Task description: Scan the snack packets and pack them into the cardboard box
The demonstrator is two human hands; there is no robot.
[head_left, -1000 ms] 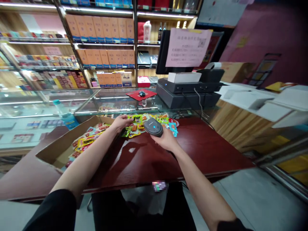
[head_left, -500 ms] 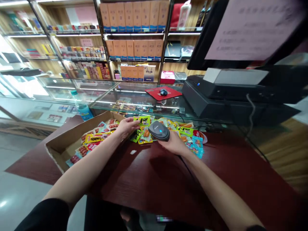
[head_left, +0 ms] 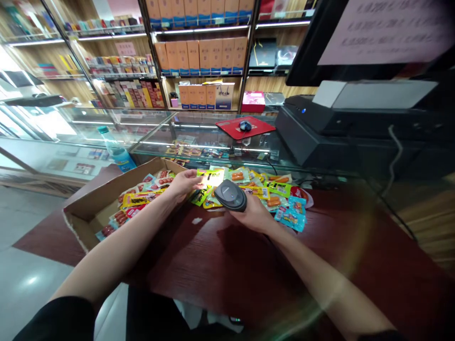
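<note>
In my right hand point(head_left: 254, 213) is a dark grey barcode scanner point(head_left: 231, 195), its head pointing away and to the left. My left hand point(head_left: 185, 183) pinches a green and yellow snack packet point(head_left: 212, 177) by its left end, just in front of the scanner. Bright light from the scanner falls on that packet. Beneath and right of it lies a spread of snack packets, among them a blue one point(head_left: 291, 219) and a green one point(head_left: 278, 188). Under my left forearm, an open cardboard box point(head_left: 80, 208) holds several sausage packets point(head_left: 144, 199).
Behind the packets runs a glass display counter point(head_left: 156, 137) with a red mouse pad point(head_left: 258, 127) and a mouse point(head_left: 245, 125). A blue bottle point(head_left: 119, 150) stands behind the box. A black register point(head_left: 305, 128) and screen rise at right. A paper scrap point(head_left: 196, 220) lies on the red-brown tabletop point(head_left: 199, 255).
The scanner has shifted slightly left, closer to the packet, and its light now glares on it. My left hand still holds the packet. The head view has tilted down a little.
</note>
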